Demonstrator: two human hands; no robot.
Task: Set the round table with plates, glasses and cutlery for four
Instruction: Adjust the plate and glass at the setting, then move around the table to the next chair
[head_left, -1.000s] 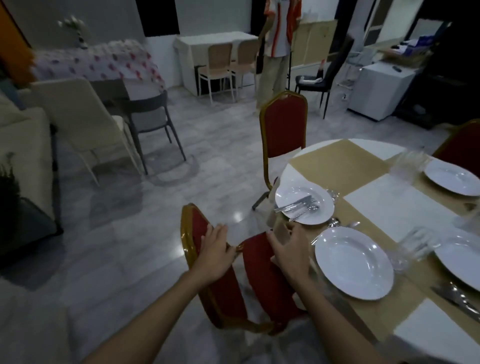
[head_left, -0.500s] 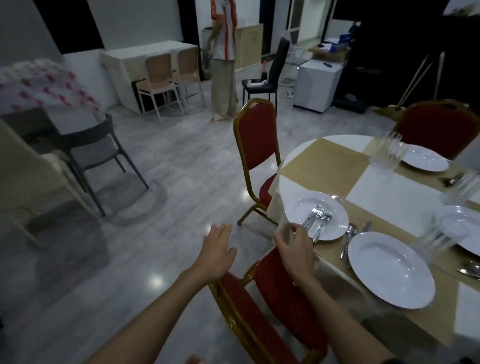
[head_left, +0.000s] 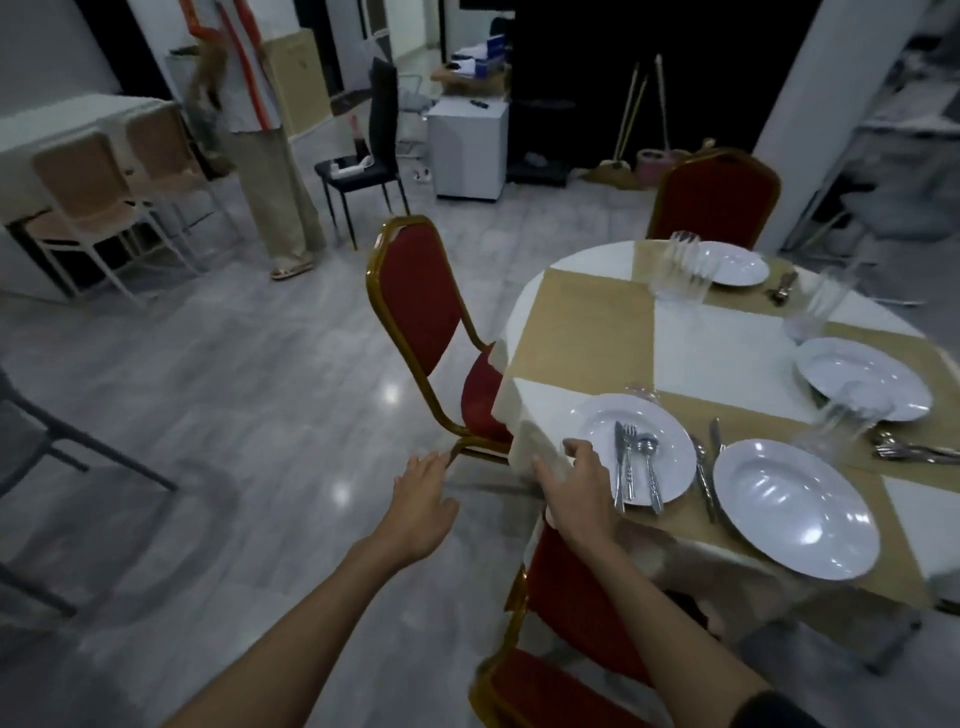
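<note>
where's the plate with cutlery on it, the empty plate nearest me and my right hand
plate with cutlery (head_left: 597, 426): head view, bare left part of its well
empty plate (head_left: 795, 506): head view, middle of its well
right hand (head_left: 576, 480): head view, back of the hand

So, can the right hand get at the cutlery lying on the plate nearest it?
Probably yes: the right hand sits at the edge of the table beside that plate, and the cutlery lies uncovered with nothing between.

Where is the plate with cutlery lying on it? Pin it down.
Head view, right of centre: the cutlery plate sits at the round table's near edge, beside the right hand, the larger empty plate to its right.
</note>
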